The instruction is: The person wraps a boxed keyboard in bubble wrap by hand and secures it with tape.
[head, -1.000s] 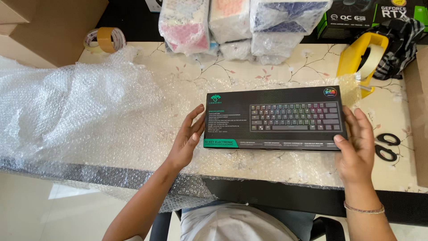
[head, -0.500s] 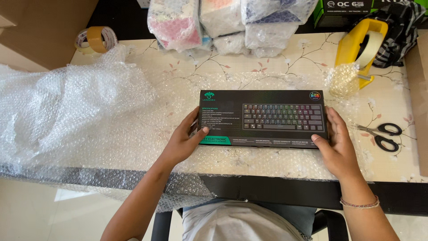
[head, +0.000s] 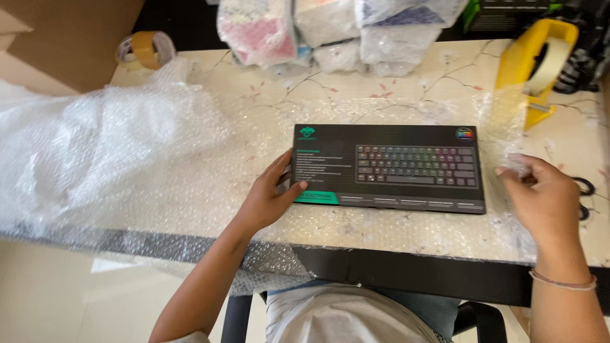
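A black keyboard box point(head: 387, 166) with a keyboard picture and a green corner label lies flat on a sheet of bubble wrap point(head: 127, 159) spread over the table. My left hand point(head: 270, 197) grips the box's left end, thumb on top. My right hand point(head: 540, 197) is off the box, just to its right, with fingers pinching the raised right edge of the bubble wrap point(head: 502, 127), which stands up beside the box.
A yellow tape dispenser point(head: 537, 63) stands at the back right, black scissors point(head: 581, 194) lie at the right edge behind my right hand. Bubble-wrapped parcels point(head: 330, 28) sit along the back, a tape roll point(head: 145, 49) at the back left, a cardboard box point(head: 63, 38) beyond it.
My right hand has let go of the box's right end and taken hold of the bubble wrap edge, lifting it. The left hand stays on the box.
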